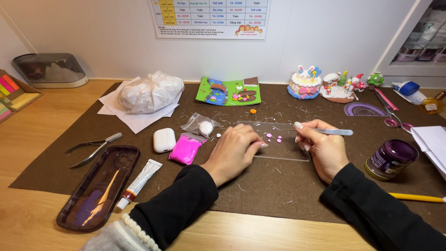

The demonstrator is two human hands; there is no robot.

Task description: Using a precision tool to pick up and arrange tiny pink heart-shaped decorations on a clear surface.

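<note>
From the head view, my left hand [234,151] lies flat, fingers pressing the near left edge of a clear plastic sheet [285,151] on the brown felt mat [260,186]; it grips nothing, only holds the sheet down. My right hand [320,146] is clenched around a thin pale tool [332,132] whose free end points toward 3 o'clock. Small pink clay bits [274,137] sit on the sheet between my hands.

Open mat lies at 6 o'clock, down to the wooden table [37,139] edge. At 9 o'clock of my left hand, just beside it, is a bag of bright pink clay [185,149], then a white rounded case [164,140]. A small clear bag with a white ball [202,125] sits at 11 o'clock. A dark purple jar [390,159] stands at 3 o'clock of my right hand. A white tube [138,182] and a dark oblong tray [100,188] lie at 8 o'clock. A chart with coloured cells [211,16] hangs on the wall at 12 o'clock.
</note>
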